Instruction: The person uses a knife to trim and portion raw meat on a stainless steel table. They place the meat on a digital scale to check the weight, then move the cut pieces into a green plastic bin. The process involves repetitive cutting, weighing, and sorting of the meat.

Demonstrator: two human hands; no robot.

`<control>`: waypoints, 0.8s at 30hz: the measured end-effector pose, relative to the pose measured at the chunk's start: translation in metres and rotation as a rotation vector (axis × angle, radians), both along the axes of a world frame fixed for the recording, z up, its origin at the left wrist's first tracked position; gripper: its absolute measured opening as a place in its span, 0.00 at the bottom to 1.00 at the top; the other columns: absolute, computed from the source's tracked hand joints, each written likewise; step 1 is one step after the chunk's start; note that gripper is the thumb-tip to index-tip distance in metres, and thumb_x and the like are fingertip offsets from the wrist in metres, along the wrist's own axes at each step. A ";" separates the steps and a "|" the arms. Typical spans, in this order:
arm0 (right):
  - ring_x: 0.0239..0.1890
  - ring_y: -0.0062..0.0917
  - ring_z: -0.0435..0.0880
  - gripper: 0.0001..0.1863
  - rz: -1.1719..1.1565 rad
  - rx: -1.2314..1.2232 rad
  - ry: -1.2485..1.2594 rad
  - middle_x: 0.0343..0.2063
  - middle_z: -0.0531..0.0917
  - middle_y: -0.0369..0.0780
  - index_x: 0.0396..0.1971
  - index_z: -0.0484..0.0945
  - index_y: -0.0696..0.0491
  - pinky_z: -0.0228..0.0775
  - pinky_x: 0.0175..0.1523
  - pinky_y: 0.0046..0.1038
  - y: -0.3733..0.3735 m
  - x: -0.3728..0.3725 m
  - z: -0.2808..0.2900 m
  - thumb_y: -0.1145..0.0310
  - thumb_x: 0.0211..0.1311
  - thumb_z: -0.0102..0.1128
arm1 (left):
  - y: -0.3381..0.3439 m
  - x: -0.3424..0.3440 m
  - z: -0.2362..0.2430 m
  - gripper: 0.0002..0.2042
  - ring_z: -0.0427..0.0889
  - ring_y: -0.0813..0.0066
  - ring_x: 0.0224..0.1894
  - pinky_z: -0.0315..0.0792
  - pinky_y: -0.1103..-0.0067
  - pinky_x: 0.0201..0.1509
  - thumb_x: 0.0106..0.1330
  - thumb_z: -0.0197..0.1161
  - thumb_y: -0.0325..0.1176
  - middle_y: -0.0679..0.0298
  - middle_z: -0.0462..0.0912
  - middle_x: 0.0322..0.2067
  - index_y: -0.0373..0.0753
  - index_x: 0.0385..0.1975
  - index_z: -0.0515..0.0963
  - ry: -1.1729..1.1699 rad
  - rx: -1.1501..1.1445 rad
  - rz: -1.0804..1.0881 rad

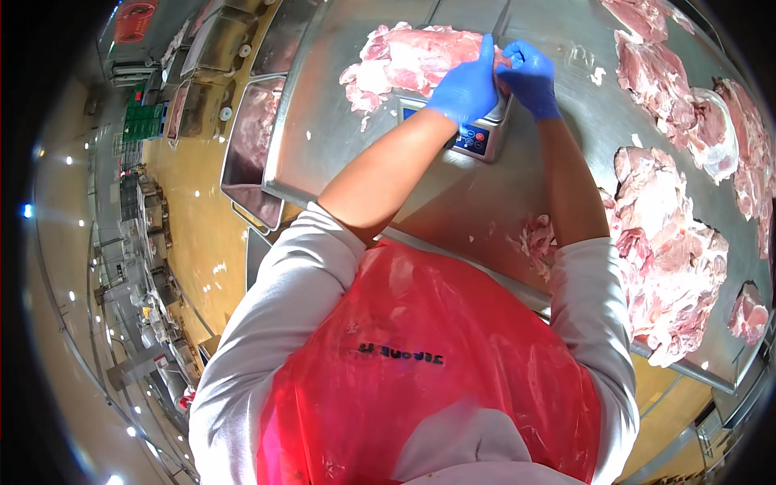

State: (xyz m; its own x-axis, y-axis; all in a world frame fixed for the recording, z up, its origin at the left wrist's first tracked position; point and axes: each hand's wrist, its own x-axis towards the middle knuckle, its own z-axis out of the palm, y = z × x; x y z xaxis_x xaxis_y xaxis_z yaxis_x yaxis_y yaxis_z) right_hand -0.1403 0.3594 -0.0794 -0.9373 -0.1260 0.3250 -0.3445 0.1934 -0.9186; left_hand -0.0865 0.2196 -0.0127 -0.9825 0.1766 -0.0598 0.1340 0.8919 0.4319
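A slab of pale pink raw meat (pixel 416 58) lies at the far middle of the metal table, partly over a digital scale (pixel 482 139) with a blue panel. My left hand (pixel 467 90), in a blue glove, grips the meat's right end with one finger stretched away from me; its other fingers are mostly hidden. Close beside it, my gloved right hand (pixel 530 79) has curled fingers pinching a small bit of the meat. Just beyond both hands a narrow knife blade (pixel 503 18) points away; its handle is hidden.
Large raw meat cuts (pixel 671 250) cover the table's right side, with more at the far right. Meat scraps (pixel 537 241) lie near the front edge. Left of the metal table (pixel 323 137) stands a metal bin (pixel 252 145) with meat inside. Green crates (pixel 144 121) are farther left.
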 end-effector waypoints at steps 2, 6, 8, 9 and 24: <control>0.23 0.19 0.74 0.09 -0.053 0.062 0.010 0.19 0.76 0.36 0.27 0.77 0.56 0.71 0.32 0.24 0.002 -0.008 -0.008 0.70 0.46 0.64 | 0.006 0.020 0.007 0.38 0.80 0.37 0.39 0.73 0.55 0.45 0.62 0.52 0.28 0.35 0.79 0.37 0.32 0.71 0.42 -0.059 -0.035 -0.009; 0.26 0.20 0.74 0.10 -0.142 0.173 0.106 0.22 0.77 0.37 0.29 0.78 0.56 0.71 0.35 0.26 -0.003 -0.017 -0.018 0.70 0.45 0.64 | -0.016 0.076 0.000 0.39 0.79 0.36 0.36 0.72 0.54 0.43 0.61 0.51 0.25 0.34 0.79 0.33 0.33 0.71 0.40 -0.153 -0.006 -0.041; 0.27 0.21 0.75 0.12 -0.154 0.161 0.104 0.25 0.79 0.38 0.32 0.79 0.57 0.72 0.36 0.26 0.004 -0.023 -0.024 0.70 0.45 0.64 | -0.028 0.105 0.016 0.40 0.79 0.36 0.35 0.71 0.54 0.42 0.60 0.51 0.25 0.35 0.79 0.33 0.35 0.72 0.39 -0.226 0.023 -0.061; 0.27 0.22 0.76 0.13 -0.166 0.163 0.103 0.26 0.80 0.38 0.34 0.80 0.57 0.72 0.37 0.26 0.012 -0.027 -0.029 0.70 0.45 0.63 | -0.033 0.117 0.027 0.40 0.79 0.37 0.34 0.71 0.55 0.41 0.60 0.50 0.24 0.35 0.79 0.32 0.36 0.72 0.39 -0.260 0.026 -0.091; 0.27 0.20 0.81 0.18 0.275 -0.333 -0.575 0.32 0.81 0.37 0.49 0.74 0.56 0.75 0.32 0.23 0.094 0.022 -0.042 0.75 0.57 0.61 | -0.064 0.099 0.116 0.37 0.74 0.77 0.22 0.75 0.76 0.31 0.64 0.53 0.26 0.60 0.76 0.24 0.46 0.74 0.48 -0.295 0.498 0.139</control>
State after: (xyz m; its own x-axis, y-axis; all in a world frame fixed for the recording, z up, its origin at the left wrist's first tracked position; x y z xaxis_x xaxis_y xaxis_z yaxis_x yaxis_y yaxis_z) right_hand -0.1185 0.4533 -0.1217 -0.9200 -0.3626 -0.1484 0.2159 -0.1532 -0.9643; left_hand 0.0130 0.1561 0.1031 -0.9527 0.1248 -0.2771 -0.1587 0.5733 0.8038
